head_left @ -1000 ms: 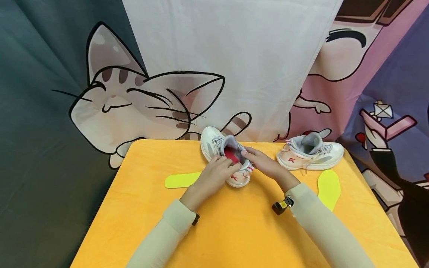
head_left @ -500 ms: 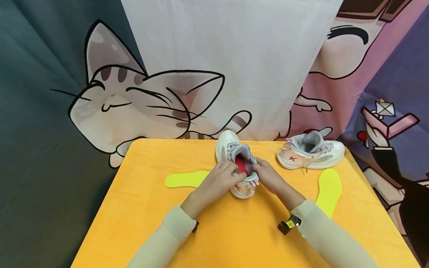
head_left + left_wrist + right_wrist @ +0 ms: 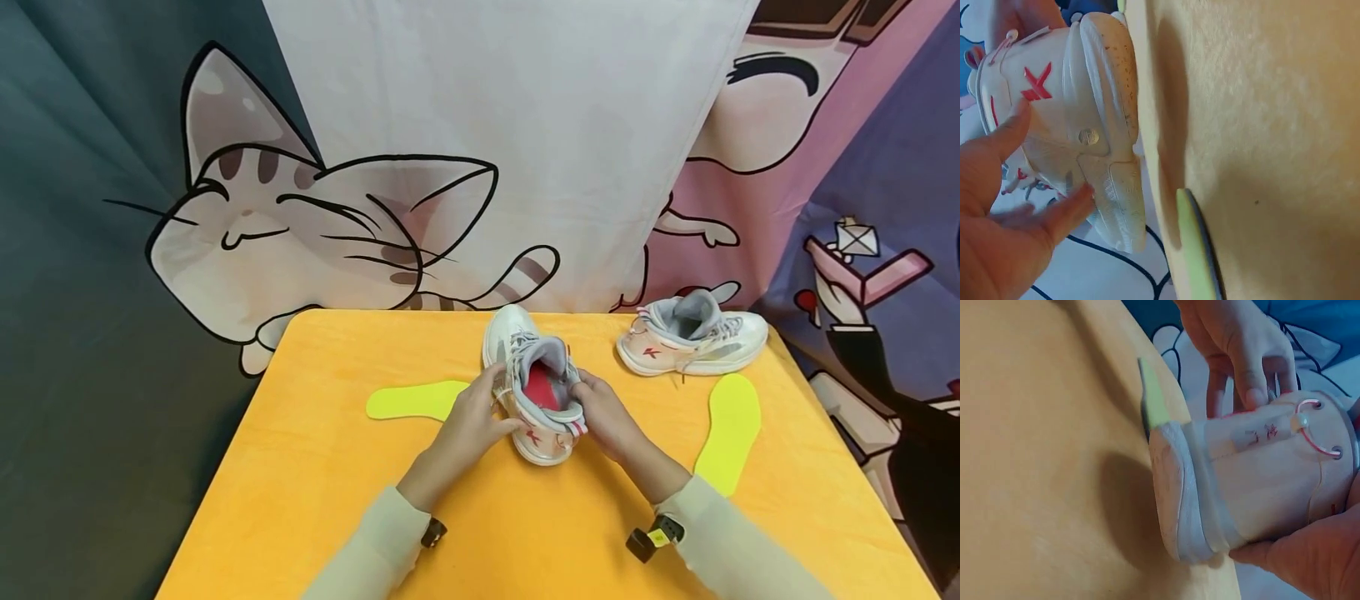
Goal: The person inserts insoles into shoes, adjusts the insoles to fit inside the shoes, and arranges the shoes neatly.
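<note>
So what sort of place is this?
Probably a staged indoor recording spot: cartoon-printed cloth hangs behind a yellow table where insoles lie near white shoes.

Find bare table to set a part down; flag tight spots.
Free on the table: front middle, between left sleeve and right sleeve; front left, below the left insole; back left, between that insole and back edge. Crowded: centre, where left hand and right hand flank the held shoe; right, where right insole sits by other shoe and right sleeve.
</note>
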A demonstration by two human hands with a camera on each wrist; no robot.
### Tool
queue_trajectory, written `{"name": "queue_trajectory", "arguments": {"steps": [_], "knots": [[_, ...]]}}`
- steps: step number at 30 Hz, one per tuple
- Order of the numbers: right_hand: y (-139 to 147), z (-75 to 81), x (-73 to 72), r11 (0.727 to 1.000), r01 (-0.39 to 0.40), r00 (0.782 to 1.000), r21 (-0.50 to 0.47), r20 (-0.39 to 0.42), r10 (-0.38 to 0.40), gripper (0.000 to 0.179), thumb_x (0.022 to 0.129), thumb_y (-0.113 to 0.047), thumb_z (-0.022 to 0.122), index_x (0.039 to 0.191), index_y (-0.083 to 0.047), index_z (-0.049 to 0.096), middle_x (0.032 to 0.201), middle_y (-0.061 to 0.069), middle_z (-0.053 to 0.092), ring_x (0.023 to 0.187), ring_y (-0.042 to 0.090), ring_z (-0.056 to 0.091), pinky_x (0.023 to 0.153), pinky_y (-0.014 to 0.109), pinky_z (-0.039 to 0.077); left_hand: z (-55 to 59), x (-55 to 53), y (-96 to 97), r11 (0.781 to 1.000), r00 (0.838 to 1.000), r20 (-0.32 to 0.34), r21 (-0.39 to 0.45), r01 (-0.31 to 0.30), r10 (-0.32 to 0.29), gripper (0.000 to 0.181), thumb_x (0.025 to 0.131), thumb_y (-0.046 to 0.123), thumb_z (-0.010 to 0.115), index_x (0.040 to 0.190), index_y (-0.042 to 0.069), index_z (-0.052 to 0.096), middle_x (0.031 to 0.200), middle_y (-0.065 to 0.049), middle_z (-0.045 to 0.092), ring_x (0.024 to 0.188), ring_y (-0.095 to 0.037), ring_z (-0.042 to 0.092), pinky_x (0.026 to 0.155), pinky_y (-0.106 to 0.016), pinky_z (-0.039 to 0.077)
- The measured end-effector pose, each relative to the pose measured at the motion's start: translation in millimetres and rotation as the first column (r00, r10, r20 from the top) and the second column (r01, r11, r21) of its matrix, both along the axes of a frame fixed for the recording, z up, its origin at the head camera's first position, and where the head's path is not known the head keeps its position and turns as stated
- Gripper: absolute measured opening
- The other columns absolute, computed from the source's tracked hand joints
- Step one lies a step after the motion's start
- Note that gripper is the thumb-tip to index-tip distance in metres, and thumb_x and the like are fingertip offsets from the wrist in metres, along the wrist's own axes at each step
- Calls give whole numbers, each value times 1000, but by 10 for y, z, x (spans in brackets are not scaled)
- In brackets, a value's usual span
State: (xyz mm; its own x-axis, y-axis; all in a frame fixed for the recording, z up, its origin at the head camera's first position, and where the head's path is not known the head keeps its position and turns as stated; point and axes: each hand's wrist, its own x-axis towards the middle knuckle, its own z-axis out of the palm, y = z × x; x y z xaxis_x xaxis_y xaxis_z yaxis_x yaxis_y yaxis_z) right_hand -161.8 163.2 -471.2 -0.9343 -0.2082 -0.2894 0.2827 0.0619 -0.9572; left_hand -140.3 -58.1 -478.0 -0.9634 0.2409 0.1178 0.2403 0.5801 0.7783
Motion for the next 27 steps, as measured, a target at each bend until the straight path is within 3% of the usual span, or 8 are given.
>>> {"name": "queue_trajectory", "arguments": {"steps": [4,8,12,15,22,27], "knots": [[-16,7,110,996,28,999,90,-49,-24,52,101,-7,37,152,6,41,139,25,55,117,26,54,88,16,46,-17,7,-43,982,984,124,152,108,-127,91,81,7,87,158,7,39,156,-17,49,124,-30,65,90,-28,59],[-23,13,221,988,37,998,150,-65,-27,52,104,-11,40,154,2,40,143,22,54,120,28,52,90,18,46,-35,20,-83,957,962,185,249,152,-201,90,83,-1,84,159,8,38,158,-19,45,121,-34,67,87,-24,58],[-29,4,317,991,31,998,132,-64,-23,52,108,-16,43,157,0,36,153,21,49,133,27,49,110,31,43,-49,41,-124,945,946,215,272,180,-242,89,84,-4,81,160,8,36,158,-20,44,121,-37,67,87,-25,59],[-43,-16,374,992,36,998,124,-65,-28,52,109,-19,45,157,0,35,155,21,48,138,28,48,116,39,39,-59,53,-153,939,933,241,283,197,-268,89,86,-5,79,161,10,34,161,-18,42,124,-38,65,89,-26,58],[-77,-75,490,977,61,996,204,-78,-45,50,109,-23,50,155,-5,40,144,22,59,129,29,56,112,43,44,-76,82,-213,922,909,260,299,244,-325,89,88,-5,77,162,13,32,163,-14,41,139,-35,53,95,-28,56],[-104,-111,551,974,75,995,212,-79,-59,50,109,-21,50,155,-4,40,148,21,56,130,27,55,113,42,42,-106,94,-236,919,900,266,289,268,-346,88,88,-3,78,162,16,33,162,-11,41,141,-32,51,98,-34,56]]}}
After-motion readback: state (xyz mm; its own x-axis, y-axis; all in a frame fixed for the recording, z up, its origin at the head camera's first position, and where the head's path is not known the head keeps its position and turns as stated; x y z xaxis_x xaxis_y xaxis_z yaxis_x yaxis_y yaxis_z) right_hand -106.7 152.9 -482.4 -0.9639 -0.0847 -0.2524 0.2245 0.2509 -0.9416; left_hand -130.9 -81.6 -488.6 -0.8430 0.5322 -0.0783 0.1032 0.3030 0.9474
